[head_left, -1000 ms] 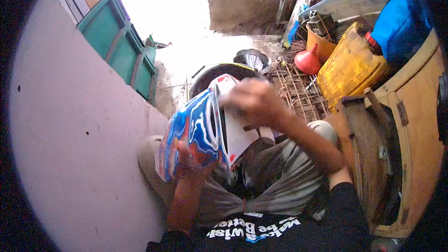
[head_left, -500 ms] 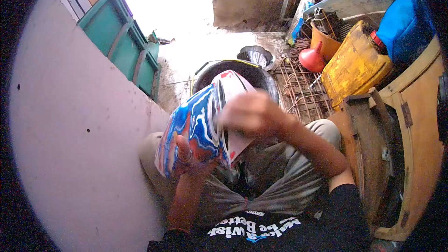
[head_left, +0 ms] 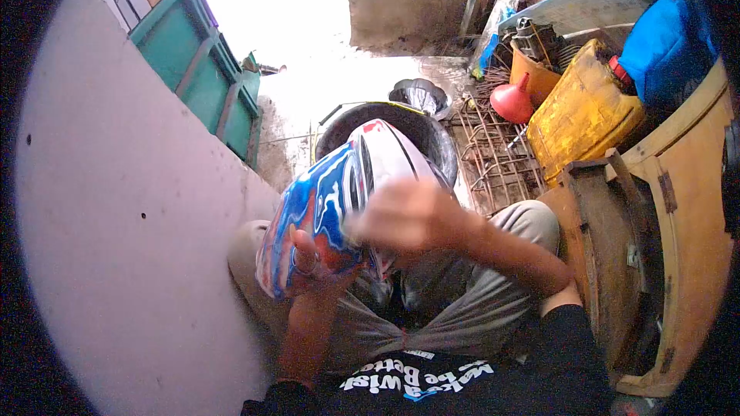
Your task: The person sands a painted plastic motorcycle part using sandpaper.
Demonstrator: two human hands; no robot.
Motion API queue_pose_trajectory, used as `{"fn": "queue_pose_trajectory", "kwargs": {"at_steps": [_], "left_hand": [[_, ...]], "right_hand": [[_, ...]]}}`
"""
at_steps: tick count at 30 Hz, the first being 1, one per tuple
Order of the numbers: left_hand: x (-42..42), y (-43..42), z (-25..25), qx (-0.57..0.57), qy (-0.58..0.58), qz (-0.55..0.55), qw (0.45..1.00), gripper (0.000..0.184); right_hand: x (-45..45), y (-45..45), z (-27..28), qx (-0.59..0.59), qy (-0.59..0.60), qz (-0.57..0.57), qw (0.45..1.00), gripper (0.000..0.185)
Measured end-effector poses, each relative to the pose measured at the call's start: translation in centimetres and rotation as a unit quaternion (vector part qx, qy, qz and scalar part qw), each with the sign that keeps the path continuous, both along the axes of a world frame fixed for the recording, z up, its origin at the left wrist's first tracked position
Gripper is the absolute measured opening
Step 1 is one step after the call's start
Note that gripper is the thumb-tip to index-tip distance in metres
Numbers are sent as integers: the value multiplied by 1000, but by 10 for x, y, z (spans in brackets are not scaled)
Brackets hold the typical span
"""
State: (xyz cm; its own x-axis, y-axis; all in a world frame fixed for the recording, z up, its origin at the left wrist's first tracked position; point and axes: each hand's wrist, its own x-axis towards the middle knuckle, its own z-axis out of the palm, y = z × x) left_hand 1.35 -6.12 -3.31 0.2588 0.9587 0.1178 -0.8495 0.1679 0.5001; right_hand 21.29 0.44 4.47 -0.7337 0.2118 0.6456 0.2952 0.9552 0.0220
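A helmet [head_left: 308, 200] with swirling blue, white and red patterns sits tilted above my lap, its white part with red marks toward the right. My left hand [head_left: 310, 266] supports it from below and the near side, thumb up against the patterned surface; the other fingers are hidden. Over the white part, my right hand [head_left: 408, 216] is curled, its fingertips at the border with the blue pattern. Motion blurs those fingers, and anything small between them cannot be made out. Behind the helmet stands a black tub [head_left: 439, 142].
A pale wall [head_left: 139, 216] and green panel [head_left: 196, 62] flank my left. To the right are a yellow jerrycan [head_left: 586, 112], a red funnel [head_left: 512, 100], rusty metal grids [head_left: 497, 158] and wooden furniture [head_left: 667, 262]. A black flower-shaped pot [head_left: 420, 96] stands beyond the tub.
My right hand has slid down the helmet toward my body, uncovering more of its white part. My left hand keeps its hold, and the helmet stays nearly in place.
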Motion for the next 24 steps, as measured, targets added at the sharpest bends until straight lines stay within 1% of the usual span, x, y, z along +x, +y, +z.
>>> {"fn": "queue_pose_trajectory", "kwargs": {"at_steps": [2,4,5,6,8,9,10,12,14,15,16,17,18,19,20,22,23,24], "left_hand": [[0,1,2,4,-2,0,1000,112],[1,0,5,4,-5,2,1000,112],[1,0,5,6,-8,2,1000,112],[2,0,6,7,-10,1,1000,112],[2,2,8,16,-16,-2,1000,112],[3,4,8,21,-26,-5,999,112],[4,6,9,30,-48,-15,998,112],[6,8,11,38,-86,-41,995,112],[6,1,14,-11,-53,-12,998,113],[6,-1,14,-4,-26,1,1000,114],[6,-3,14,3,3,12,1000,115],[6,0,14,16,30,24,999,115],[5,2,12,19,31,25,999,115],[5,3,12,19,31,27,999,115],[5,4,12,20,28,24,999,115],[4,3,13,15,25,25,999,115],[4,3,13,14,22,24,999,115],[4,1,13,13,24,26,999,115]], "right_hand": [[-11,-10,2,-14,68,127,989,17],[8,16,3,-23,25,-2,999,15],[17,36,-8,-21,11,-91,996,16],[19,50,-7,-34,21,-164,986,17],[19,31,-1,-48,-2,-112,993,17],[6,14,-1,-56,43,-16,997,17],[-6,-5,-1,-39,58,77,995,17],[-6,-2,-6,-28,66,112,991,17],[16,36,-9,-34,11,-82,996,16],[25,53,-8,-40,-11,-179,983,15],[30,58,-11,-54,-26,-188,980,14],[23,46,-7,-40,11,-126,991,15],[9,27,-4,-26,44,-60,997,15],[-3,8,-2,-37,49,29,998,16],[-8,-5,7,-24,52,98,993,17],[1,14,-1,-66,40,42,996,18],[14,33,-6,-57,3,-56,997,19],[19,48,-6,-65,-11,-161,985,19]]}}
